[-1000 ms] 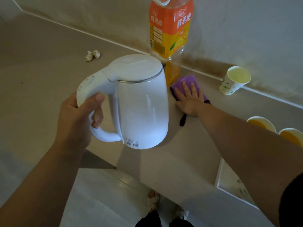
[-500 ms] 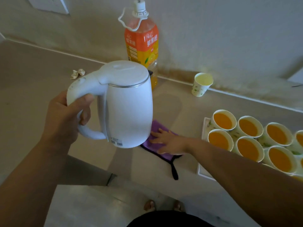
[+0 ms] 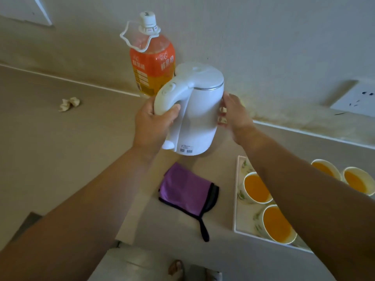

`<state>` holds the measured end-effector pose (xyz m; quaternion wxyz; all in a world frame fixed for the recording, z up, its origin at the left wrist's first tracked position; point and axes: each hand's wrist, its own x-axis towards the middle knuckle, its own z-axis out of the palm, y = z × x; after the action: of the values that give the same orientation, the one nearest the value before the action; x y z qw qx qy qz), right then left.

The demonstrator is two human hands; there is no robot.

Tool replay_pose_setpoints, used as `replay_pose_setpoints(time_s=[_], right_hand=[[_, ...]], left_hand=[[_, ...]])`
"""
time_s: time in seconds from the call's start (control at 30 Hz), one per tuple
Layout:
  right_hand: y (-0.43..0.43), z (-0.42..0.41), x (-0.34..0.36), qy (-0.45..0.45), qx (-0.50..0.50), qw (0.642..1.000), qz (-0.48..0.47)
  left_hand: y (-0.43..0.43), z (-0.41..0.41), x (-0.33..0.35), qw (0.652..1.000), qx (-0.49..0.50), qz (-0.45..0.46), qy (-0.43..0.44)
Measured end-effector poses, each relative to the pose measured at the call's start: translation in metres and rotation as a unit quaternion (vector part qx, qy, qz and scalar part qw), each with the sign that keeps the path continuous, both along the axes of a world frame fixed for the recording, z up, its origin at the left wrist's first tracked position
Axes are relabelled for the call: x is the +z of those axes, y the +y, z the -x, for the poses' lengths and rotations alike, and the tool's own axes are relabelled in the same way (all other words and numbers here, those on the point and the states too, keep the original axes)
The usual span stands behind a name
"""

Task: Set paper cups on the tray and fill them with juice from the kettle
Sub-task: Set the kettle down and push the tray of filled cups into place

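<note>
In the middle of the frame, the left hand [image 3: 154, 122] wraps its fingers round the white kettle [image 3: 199, 118] handle. The right hand [image 3: 236, 113] curls its fingers on the kettle's side.

Left hand [image 3: 154, 120]: wrapped round the handle of the kettle [image 3: 199, 118], thumb laid across the handle's near face, the other fingers hidden behind it. Left forearm: bare, rising from the lower left corner to the wrist, nearly straight. Right hand [image 3: 235, 112]: cups the kettle's opposite side, fingers [image 3: 222, 109] bent against the wall, back of the hand toward the camera. Right forearm: bare, entering from the lower right and angled up and leftward to the wrist.
</note>
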<state>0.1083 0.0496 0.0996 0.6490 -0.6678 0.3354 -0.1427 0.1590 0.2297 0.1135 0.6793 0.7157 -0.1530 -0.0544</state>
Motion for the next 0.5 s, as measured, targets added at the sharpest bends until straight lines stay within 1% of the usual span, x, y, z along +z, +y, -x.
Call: replay_pose_setpoints(time_s=[0.13,0.33,0.43,0.5], right_hand=[[-0.016,-0.01,-0.013,0.039,-0.013,0.999,0.013],[-0.018,-0.012,-0.025,0.034,0.012,0.999,-0.037],[-0.021,-0.01,-0.028,0.033,0.009,0.998,-0.055],[-0.022,-0.007,-0.027,0.034,0.008,0.998,-0.061]], left_hand=[[-0.02,-0.012,-0.019,1.0,-0.017,-0.022,-0.015],[-0.028,-0.026,-0.039,0.999,-0.021,-0.028,-0.036],[-0.025,-0.033,-0.046,0.997,-0.054,-0.031,-0.037],[-0.021,-0.039,-0.052,0.994,-0.083,-0.062,-0.036]])
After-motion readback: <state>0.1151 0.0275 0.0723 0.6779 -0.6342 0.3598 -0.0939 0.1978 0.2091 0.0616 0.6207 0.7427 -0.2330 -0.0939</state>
